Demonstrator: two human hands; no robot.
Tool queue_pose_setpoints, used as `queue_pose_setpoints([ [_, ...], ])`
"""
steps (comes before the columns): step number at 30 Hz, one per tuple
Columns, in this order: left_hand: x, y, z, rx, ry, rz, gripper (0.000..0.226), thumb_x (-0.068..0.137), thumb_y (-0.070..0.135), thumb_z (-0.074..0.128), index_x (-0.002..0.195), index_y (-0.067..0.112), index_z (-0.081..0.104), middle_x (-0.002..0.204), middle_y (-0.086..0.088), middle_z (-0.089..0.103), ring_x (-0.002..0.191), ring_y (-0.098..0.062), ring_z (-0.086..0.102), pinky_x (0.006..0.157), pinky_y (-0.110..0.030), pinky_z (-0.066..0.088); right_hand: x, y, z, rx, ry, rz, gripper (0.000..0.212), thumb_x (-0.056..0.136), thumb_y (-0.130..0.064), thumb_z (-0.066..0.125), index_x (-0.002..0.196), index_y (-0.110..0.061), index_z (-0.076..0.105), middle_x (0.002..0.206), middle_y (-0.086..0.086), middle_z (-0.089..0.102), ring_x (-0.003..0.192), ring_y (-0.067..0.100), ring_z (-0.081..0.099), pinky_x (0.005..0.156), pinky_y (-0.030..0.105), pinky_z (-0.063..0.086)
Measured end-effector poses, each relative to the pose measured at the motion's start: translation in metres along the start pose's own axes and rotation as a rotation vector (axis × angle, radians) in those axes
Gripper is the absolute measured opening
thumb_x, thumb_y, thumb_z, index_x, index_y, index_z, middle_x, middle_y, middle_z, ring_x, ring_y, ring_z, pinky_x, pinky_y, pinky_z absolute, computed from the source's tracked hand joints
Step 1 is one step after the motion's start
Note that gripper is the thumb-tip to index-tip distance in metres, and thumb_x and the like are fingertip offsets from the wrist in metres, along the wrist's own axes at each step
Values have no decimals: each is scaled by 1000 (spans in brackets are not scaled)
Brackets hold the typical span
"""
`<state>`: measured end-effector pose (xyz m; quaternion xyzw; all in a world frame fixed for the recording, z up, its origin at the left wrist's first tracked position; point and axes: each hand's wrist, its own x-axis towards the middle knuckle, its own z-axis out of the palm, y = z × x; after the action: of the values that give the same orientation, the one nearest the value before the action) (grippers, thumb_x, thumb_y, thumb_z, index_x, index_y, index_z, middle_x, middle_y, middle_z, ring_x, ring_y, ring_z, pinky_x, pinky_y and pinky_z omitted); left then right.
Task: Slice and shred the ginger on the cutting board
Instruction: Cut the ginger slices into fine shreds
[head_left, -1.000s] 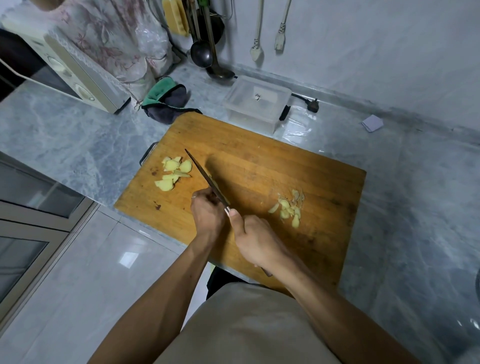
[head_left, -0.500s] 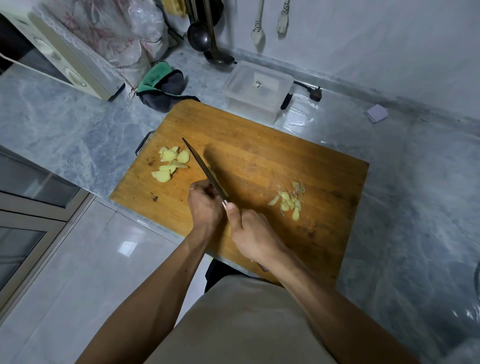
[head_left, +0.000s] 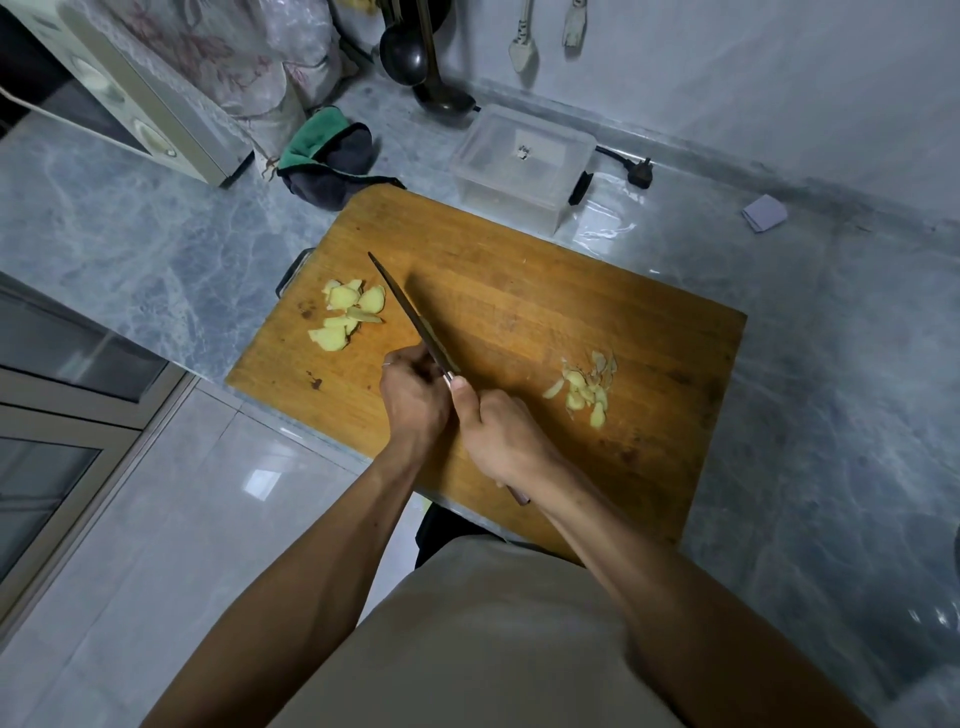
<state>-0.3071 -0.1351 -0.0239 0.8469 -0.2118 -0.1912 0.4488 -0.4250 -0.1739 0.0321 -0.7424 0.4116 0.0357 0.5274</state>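
A wooden cutting board (head_left: 519, 291) lies on the marble counter. My right hand (head_left: 501, 441) grips the handle of a long dark knife (head_left: 410, 312). Its blade points away to the upper left, with the edge down on the board. My left hand (head_left: 413, 397) sits tight against the blade's left side, fingers curled down over a ginger piece that is almost wholly hidden under them. A heap of pale yellow ginger slices (head_left: 348, 314) lies left of the blade. A smaller heap of thin ginger pieces (head_left: 587, 387) lies on the right part of the board.
A clear plastic box (head_left: 524, 166) stands just behind the board, with a black plug and cord (head_left: 636, 174) beside it. A green and dark cloth (head_left: 327, 158) lies at the board's far left corner. A microwave (head_left: 135, 98) stands at far left. Ladles (head_left: 410, 52) hang on the wall.
Both hands and the knife keep the same place on the board. The blade tip has shifted slightly away from me. The whole view has drifted a little.
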Motion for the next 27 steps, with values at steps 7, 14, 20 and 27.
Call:
queue_pose_setpoints([
  [7, 5, -8, 1, 9, -24, -12, 12, 83, 5, 61, 81, 7, 73, 68, 2, 65, 60, -4, 56, 59, -18, 45, 2, -3, -4, 21, 1, 23, 70, 107, -55, 21, 55, -16, 47, 48, 0, 51, 43, 16, 54, 58, 43, 56],
  [14, 5, -9, 1, -63, 3, -60, 41, 88, -9, 58, 126, 2, 64, 107, -1, 67, 72, 18, 57, 79, -7, 46, -3, 1, -19, 168, -45, 121, 65, 104, -63, 26, 70, -14, 52, 52, 2, 49, 43, 20, 48, 48, 33, 45],
  [20, 8, -15, 1, -144, 15, -100, 42, 88, -11, 59, 127, 1, 62, 108, -14, 71, 72, 7, 62, 91, -21, 53, -19, 3, -29, 130, -32, 83, 65, 105, -60, 24, 72, -11, 53, 49, 3, 48, 39, 17, 45, 45, 29, 42],
  [27, 10, -18, 2, -165, 20, -124, 39, 88, -8, 63, 126, 1, 64, 109, -13, 70, 78, 3, 62, 96, -22, 51, -33, 0, -30, 97, -23, 60, 62, 107, -55, 24, 73, -12, 54, 50, -1, 47, 37, 11, 45, 40, 24, 41],
])
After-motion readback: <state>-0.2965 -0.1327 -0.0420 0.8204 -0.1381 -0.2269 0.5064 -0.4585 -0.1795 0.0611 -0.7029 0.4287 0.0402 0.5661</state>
